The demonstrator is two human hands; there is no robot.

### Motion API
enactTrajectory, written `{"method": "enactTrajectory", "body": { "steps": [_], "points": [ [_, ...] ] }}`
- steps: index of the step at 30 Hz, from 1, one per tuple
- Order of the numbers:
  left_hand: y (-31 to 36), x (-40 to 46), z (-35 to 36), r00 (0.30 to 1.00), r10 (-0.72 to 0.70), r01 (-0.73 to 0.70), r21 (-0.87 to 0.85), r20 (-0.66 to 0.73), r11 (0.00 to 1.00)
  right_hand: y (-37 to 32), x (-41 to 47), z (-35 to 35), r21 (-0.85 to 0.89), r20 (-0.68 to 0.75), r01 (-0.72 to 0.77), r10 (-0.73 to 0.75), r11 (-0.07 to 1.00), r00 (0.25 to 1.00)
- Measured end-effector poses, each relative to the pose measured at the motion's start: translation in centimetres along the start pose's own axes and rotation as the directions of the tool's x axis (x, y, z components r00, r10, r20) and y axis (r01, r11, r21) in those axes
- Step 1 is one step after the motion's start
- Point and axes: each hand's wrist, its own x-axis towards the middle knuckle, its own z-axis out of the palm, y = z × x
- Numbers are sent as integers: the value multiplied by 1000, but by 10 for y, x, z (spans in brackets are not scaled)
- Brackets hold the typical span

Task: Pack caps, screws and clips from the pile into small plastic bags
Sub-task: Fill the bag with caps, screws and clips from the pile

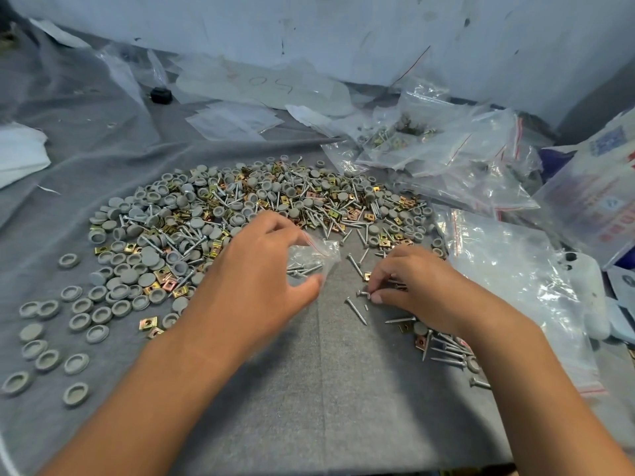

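A bare strip of grey felt tabletop (309, 389) runs nearest, between both forearms. The left hand (254, 269) has its grip curled round a small crinkled clear bag (316, 255) holding screws. Just beside it, the right hand (412, 283) pinches a thin screw (363, 293) off the cloth. Beyond lies the pile (240, 214): round grey caps, brassy square clips, silvery screws. Glossy spare bags (464, 156) crowd the right edge.

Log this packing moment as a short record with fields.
surface: grey cloth
pile: grey round plastic caps, silver screws and brass square clips
left hand: holds small clear plastic bag with screws inside
right hand: fingers pinch loose screws on the cloth
right side: heap of clear zip bags
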Motion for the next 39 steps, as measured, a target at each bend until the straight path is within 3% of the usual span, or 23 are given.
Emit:
{"method": "enactTrajectory", "body": {
  "steps": [13, 16, 18, 20, 22, 25, 29, 31, 35, 39],
  "points": [
    [-3, -1, 0, 1000, 1, -1, -3, 10, 1000, -21, -3, 4, 27, -33, -4, 5, 1000, 999],
    [-3, 0, 1, 1000, 1, -1, -1, 7, 1000, -26, -5, -1, 235, -189, 42, 3, 971, 982],
    [-2, 0, 1, 1000, -2, 2, -7, 2, 1000, -39, -7, -8, 438, -366, 189, -18, 879, 931],
    [0, 0, 1, 1000, -5, 5, -16, 6, 1000, -59, -9, -11, 490, -498, 346, -69, 800, 865],
    [1, 0, 1, 1000, -6, 7, -23, 21, 1000, -78, -11, -7, 367, -566, 411, -151, 835, 811],
    [1, 1, 0, 1000, 5, -4, -33, 25, 999, -94, -9, 3, 122, -558, 374, -249, 919, 792],
    [0, 1, 0, 1000, 2, -1, -44, 18, 999, -94, -3, 7, -111, -557, 336, -339, 935, 758],
    [-1, 1, 3, 1000, 8, -8, -52, 11, 999, -93, -3, 6, -42, -539, 351, -317, 935, 781],
    [0, 0, 6, 1000, 14, -14, -47, 0, 999, -79, -2, -7, 303, -546, 377, -165, 875, 821],
    [6, -1, 7, 1000, 18, -17, -52, 13, 999, -68, 35, -16, 453, -476, 209, 37, 867, 879]
  ]
}}
